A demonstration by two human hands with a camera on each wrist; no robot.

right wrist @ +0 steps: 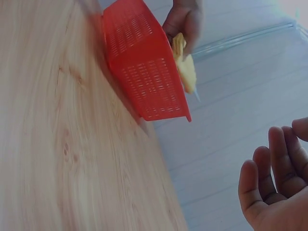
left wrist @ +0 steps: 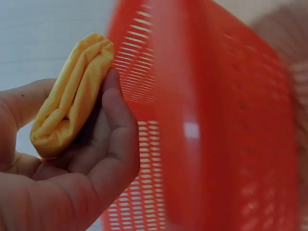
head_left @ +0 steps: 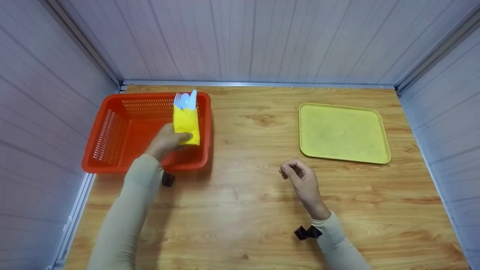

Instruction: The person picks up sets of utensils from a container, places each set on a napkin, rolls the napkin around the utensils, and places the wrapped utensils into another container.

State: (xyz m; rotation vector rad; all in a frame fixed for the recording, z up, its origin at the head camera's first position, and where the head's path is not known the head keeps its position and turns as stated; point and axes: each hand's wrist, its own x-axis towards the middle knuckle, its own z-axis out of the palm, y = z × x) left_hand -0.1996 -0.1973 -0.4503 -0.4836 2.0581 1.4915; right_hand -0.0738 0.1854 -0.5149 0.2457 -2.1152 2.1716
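My left hand (head_left: 169,140) grips the lower end of a folded yellow napkin (head_left: 186,123) over the right side of a red plastic basket (head_left: 206,150). Out of the napkin's top stick a pale fork (head_left: 177,99), a spoon (head_left: 184,100) and a knife (head_left: 193,98). In the left wrist view the napkin's folded bottom (left wrist: 72,96) lies between thumb and fingers, beside the basket wall (left wrist: 192,120); the cutlery is hidden there. My right hand (head_left: 302,182) hovers over the table with its fingers loosely bent, holding nothing; the right wrist view shows its fingers (right wrist: 279,168) apart from anything.
A yellow rectangular tray (head_left: 345,133) lies at the right on the wooden table (head_left: 243,210). Pale panel walls (head_left: 255,41) close off the back and both sides. The basket stands at the back left, near the left wall.
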